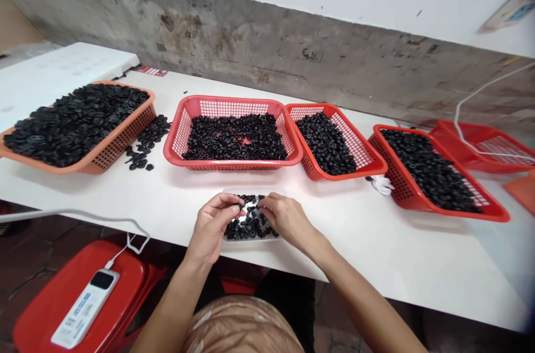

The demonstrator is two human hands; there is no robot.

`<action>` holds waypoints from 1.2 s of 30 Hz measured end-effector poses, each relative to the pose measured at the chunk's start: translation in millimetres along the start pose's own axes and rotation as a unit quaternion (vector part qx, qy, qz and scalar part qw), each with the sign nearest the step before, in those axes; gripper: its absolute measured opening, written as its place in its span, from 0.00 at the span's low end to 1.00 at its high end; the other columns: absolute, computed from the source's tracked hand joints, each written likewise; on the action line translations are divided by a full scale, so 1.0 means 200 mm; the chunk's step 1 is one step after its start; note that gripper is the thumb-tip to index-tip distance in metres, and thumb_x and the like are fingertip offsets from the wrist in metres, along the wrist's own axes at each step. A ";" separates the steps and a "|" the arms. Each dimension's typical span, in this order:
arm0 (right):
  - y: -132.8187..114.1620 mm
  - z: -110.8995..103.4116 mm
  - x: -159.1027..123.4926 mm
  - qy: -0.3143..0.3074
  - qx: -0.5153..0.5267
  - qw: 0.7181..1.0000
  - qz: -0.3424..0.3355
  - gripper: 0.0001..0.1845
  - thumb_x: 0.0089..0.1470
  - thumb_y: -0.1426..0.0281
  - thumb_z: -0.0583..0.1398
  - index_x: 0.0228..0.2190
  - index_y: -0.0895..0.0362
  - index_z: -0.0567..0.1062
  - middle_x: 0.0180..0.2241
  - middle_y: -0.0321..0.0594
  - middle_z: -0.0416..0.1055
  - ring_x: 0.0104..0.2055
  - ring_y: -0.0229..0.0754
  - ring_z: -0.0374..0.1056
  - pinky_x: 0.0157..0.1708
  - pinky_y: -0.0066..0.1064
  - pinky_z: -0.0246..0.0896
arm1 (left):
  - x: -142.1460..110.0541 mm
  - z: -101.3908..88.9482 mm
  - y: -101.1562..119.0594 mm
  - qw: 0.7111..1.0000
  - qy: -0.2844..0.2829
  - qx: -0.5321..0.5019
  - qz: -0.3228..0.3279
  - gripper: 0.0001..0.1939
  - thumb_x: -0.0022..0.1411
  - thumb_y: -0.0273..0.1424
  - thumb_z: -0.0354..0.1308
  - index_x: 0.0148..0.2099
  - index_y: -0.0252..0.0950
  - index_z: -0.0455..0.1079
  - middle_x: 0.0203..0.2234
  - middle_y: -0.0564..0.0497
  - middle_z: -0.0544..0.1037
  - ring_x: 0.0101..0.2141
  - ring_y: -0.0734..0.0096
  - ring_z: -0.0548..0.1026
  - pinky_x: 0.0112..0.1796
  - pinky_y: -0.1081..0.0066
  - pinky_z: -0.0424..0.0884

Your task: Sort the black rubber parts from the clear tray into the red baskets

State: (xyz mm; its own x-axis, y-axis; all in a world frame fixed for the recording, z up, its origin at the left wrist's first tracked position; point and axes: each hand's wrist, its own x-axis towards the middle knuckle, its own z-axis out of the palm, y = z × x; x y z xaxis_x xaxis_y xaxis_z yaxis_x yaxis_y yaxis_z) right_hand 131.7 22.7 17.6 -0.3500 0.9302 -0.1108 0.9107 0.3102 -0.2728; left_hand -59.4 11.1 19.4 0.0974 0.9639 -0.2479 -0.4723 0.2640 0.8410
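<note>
A shallow clear tray (249, 239) of small black ring-like parts (247, 229) stands at the table's near edge. Over its left side, my left hand (215, 223) pinches a small black part (241, 206) between thumb and fingertips. My right hand (288, 219) reaches over the tray's right side with fingers and thumb closed together. A dark bit shows at its fingertips, too small to name. The two hands are a short gap apart, both above the black parts.
A red basket (234, 163) of black rings stands behind the tray. More red baskets (371, 166) (493, 214) of black parts are at the right, an orange basket (134, 124) at the left. Loose black pieces (144, 144) lie beside it. A power bank (86, 308) rests on a red stool (50, 286).
</note>
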 end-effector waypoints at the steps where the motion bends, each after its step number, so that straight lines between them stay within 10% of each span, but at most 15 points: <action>1: -0.02 0.01 0.02 -0.017 -0.015 1.000 -0.002 0.13 0.64 0.73 0.54 0.37 0.56 0.80 0.36 0.42 0.75 0.35 0.42 0.74 0.34 0.28 0.61 | 0.00 0.00 0.00 1.000 -0.004 -0.008 -0.006 0.07 0.49 0.28 0.70 0.33 0.35 0.78 0.31 0.52 0.80 0.29 0.76 0.77 0.35 0.78 0.73; 19: 0.00 0.10 0.09 -0.089 -0.028 0.991 -0.098 0.12 0.61 0.80 0.53 0.35 0.61 0.77 0.36 0.47 0.74 0.32 0.43 0.72 0.32 0.29 0.59 | 0.01 -0.03 -0.02 0.998 -0.023 -0.010 -0.056 0.14 0.46 0.34 0.75 0.36 0.34 0.82 0.30 0.51 0.82 0.29 0.77 0.76 0.35 0.80 0.71; 25: 0.04 0.05 0.05 0.018 0.115 0.989 -0.089 0.11 0.64 0.77 0.54 0.43 0.58 0.76 0.38 0.43 0.75 0.40 0.39 0.72 0.40 0.28 0.64 | -0.01 -0.02 -0.01 0.998 -0.028 0.010 -0.053 0.14 0.47 0.35 0.74 0.35 0.34 0.81 0.27 0.51 0.80 0.27 0.77 0.75 0.33 0.79 0.69; 29: 0.02 -0.03 -0.03 0.175 0.338 0.919 -0.104 0.08 0.61 0.75 0.59 0.40 0.55 0.78 0.35 0.39 0.76 0.37 0.39 0.72 0.39 0.29 0.68 | -0.01 0.02 -0.03 0.996 -0.064 0.038 -0.048 0.14 0.52 0.37 0.72 0.39 0.34 0.80 0.23 0.52 0.78 0.25 0.77 0.73 0.30 0.78 0.67; 36: 0.00 -0.09 -0.11 0.244 0.280 0.904 -0.213 0.26 0.63 0.79 0.56 0.59 0.48 0.67 0.44 0.40 0.76 0.42 0.38 0.74 0.41 0.29 0.71 | 0.00 0.07 -0.08 0.994 -0.066 0.067 -0.053 0.17 0.52 0.40 0.71 0.39 0.33 0.79 0.20 0.52 0.78 0.24 0.76 0.72 0.28 0.77 0.65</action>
State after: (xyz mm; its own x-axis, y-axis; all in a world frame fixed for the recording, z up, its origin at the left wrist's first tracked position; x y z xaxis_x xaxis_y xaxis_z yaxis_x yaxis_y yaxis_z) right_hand 143.8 6.5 36.0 -0.3793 0.7678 0.5163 0.4145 0.6399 -0.6471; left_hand -40.5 7.2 12.9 0.2592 0.9245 -0.2797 -0.3325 0.3573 0.8728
